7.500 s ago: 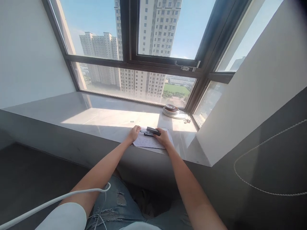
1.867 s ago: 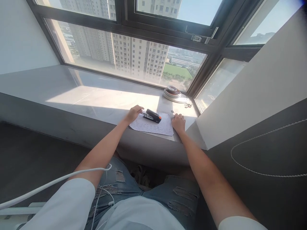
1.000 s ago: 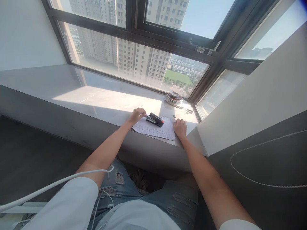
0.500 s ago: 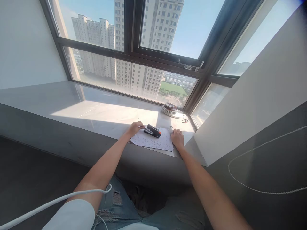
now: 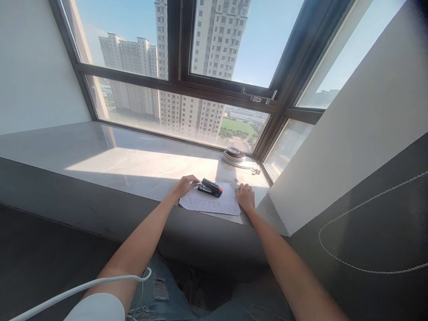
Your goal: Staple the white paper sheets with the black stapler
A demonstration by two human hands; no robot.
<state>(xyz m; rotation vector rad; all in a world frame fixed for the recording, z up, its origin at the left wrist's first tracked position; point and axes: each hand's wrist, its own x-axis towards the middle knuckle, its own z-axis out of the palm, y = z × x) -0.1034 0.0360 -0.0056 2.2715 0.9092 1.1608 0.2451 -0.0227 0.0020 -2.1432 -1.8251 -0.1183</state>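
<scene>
A black stapler (image 5: 210,188) with a red-orange tip lies on written paper sheets (image 5: 214,205) at the edge of the window sill. Beside its left end is my left hand (image 5: 186,185), with fingertips pinched together at the stapler; whatever is between them is too small to make out. My right hand (image 5: 245,196) rests at the right edge of the sheets, its fingers curled down, and what may be under them is hidden. A small dark piece (image 5: 236,180) lies just beyond the right hand.
A stack of round plates or coils (image 5: 235,156) stands in the sill's back corner, with a small item (image 5: 256,171) beside it. Dark window frames (image 5: 217,91) border the sill (image 5: 133,169). A white cable (image 5: 80,287) crosses the lower left; a beaded cord (image 5: 361,267) hangs right.
The view has shifted slightly, so the whole scene sits a little lower and to the left. Both hands and the stapler keep about the same places on the sill.
</scene>
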